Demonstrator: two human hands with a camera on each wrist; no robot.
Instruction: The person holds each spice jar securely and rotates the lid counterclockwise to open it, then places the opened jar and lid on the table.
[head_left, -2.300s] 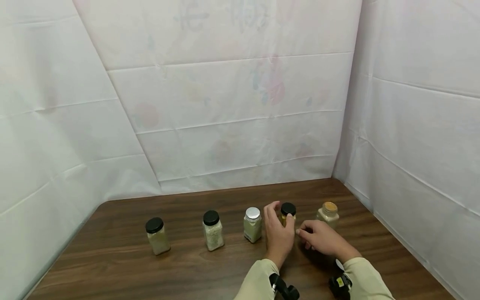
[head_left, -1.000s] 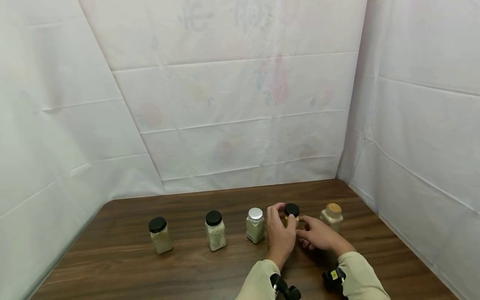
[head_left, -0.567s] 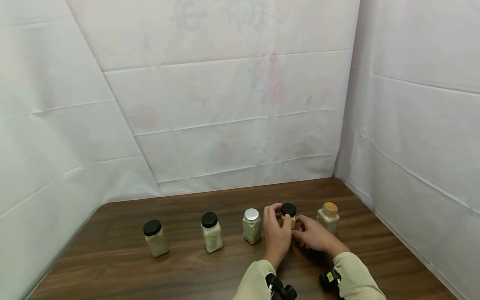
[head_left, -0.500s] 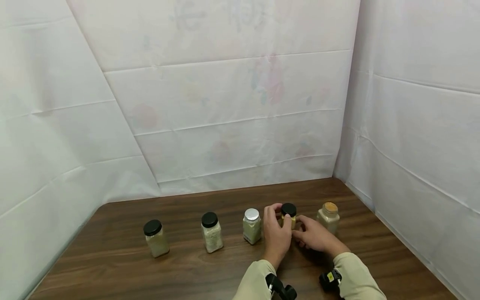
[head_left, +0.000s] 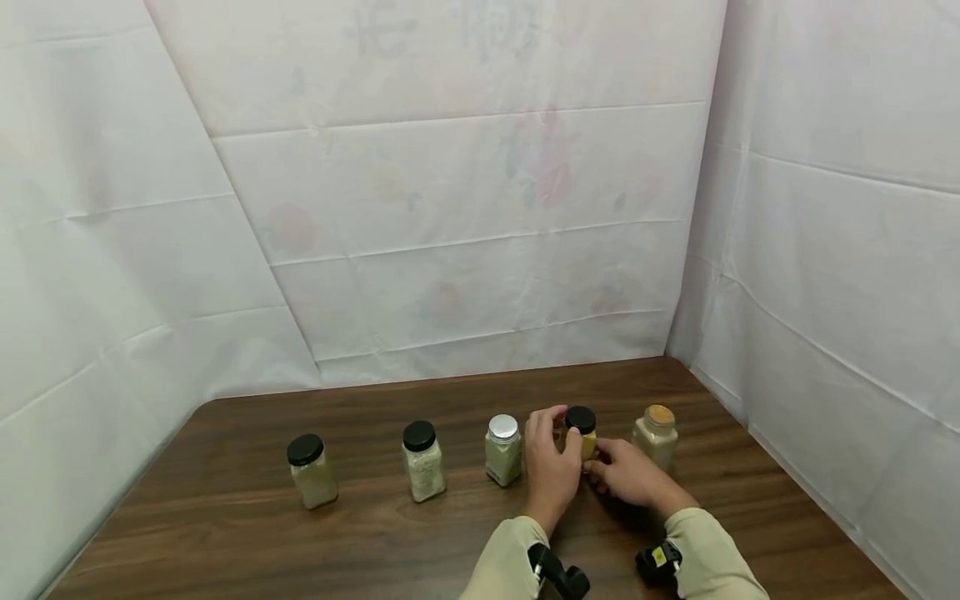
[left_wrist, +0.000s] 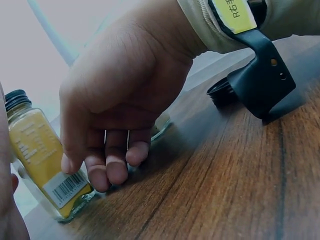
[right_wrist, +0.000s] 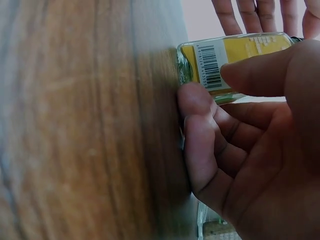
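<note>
A small glass jar of yellow contents [head_left: 587, 443] with a black lid stands on the wooden table, a barcode label low on its side. My left hand [head_left: 551, 467] curves around its left side, thumb at the front by the lid; the fingers' contact is partly hidden. My right hand [head_left: 630, 473] pinches the lower right of the jar. In the right wrist view its thumb presses the label of the jar [right_wrist: 240, 50], other fingers curled beneath. The left wrist view shows the right hand [left_wrist: 120, 95] beside the jar [left_wrist: 40, 150].
On the left are two black-lidded jars, one pale [head_left: 313, 479] and one with whitish contents [head_left: 425, 471]. A silver-lidded jar [head_left: 503, 454] stands left of my left hand. An orange-topped jar [head_left: 656, 437] stands just behind my right hand. White cloth [head_left: 480, 250] hangs around the table [head_left: 375, 542].
My right hand has come in from slightly right of the yellow jar to pinch it. The jar shifts slightly, showing more yellow. My left hand stays around it; the other jars stay put.
</note>
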